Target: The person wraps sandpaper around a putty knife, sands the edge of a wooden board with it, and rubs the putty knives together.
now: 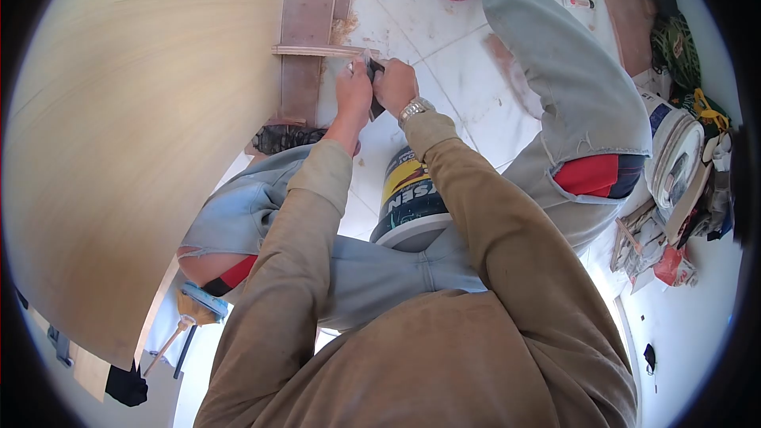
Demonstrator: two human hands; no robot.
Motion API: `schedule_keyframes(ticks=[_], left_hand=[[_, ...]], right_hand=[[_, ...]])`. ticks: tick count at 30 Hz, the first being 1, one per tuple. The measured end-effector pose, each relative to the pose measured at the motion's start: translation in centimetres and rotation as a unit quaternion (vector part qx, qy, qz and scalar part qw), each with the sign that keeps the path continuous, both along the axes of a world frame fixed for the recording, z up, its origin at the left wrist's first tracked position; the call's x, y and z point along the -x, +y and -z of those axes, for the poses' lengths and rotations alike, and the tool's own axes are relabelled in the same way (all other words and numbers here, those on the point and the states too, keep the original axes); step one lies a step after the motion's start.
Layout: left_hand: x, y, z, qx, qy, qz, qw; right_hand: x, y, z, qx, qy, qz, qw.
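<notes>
My left hand (353, 95) and my right hand (395, 85) are close together in front of me, both closed. Between them is a thin, dark flat piece (376, 99), gripped from either side; its exact kind is not clear. A narrow wooden strip (317, 51) runs from the edge of the large pale wooden panel towards my fingertips. Whether my fingers touch its end is hard to make out. My right wrist carries a metal watch (415, 109).
Between my legs stands a paint bucket (408, 198). The big wooden panel (151, 111) fills the left side. Brown boards (305, 24) lie on the dusty tiled floor (460, 71). Stacked buckets (674, 150) and rags are at the right; a brush (198, 305) is at lower left.
</notes>
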State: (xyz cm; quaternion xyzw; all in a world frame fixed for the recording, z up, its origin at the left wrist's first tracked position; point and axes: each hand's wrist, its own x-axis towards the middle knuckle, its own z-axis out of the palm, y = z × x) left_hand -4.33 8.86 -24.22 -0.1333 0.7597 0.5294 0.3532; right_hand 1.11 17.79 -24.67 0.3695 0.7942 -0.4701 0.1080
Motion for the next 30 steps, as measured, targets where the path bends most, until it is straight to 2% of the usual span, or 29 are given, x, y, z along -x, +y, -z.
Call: schedule_keyframes(ticks=[3, 6, 9, 12, 14, 18, 19, 22, 25, 28, 30], left_hand=[[-0.1, 0.2, 0.2, -0.005, -0.008, -0.034, 0.999], [-0.2, 0.4, -0.9, -0.052, -0.027, -0.025, 0.998], [0.4, 0.5, -0.6, -0.060, -0.058, -0.063, 0.995], [0.4, -0.1, -0.6, -0.060, -0.070, -0.037, 0.995], [-0.1, 0.2, 0.1, -0.050, -0.041, -0.032, 0.997], [0.2, 0.0, -0.6, -0.053, -0.065, -0.046, 0.995], [0.3, 0.6, -1.7, -0.078, -0.079, -0.064, 0.992], [0.9, -0.1, -0.5, -0.054, -0.056, -0.052, 0.996], [0.3, 0.1, -0.4, -0.095, -0.076, -0.057, 0.991], [0.2, 0.2, -0.7, -0.053, -0.049, -0.047, 0.996], [0.1, -0.2, -0.4, -0.039, -0.020, -0.009, 0.999]], right_hand=[[0.0, -0.9, 0.1, -0.027, 0.000, 0.024, 0.999], [-0.3, 0.5, 0.0, 0.013, -0.022, -0.003, 1.000], [-0.5, -1.0, -1.2, -0.041, 0.053, -0.039, 0.997], [-0.5, -1.4, -2.1, -0.052, 0.063, -0.023, 0.996], [0.6, -0.7, 0.0, -0.042, 0.018, -0.014, 0.999], [-0.2, -0.9, -2.9, -0.034, -0.002, -0.062, 0.997], [-0.4, -1.1, -2.7, -0.036, 0.023, -0.057, 0.997], [0.5, -0.6, -2.1, -0.059, 0.056, -0.049, 0.996], [0.1, -0.9, -2.9, -0.040, 0.015, -0.044, 0.998], [0.3, -0.6, -1.0, -0.092, 0.005, -0.073, 0.993], [0.7, -0.3, -1.0, -0.062, -0.032, -0.061, 0.996]])
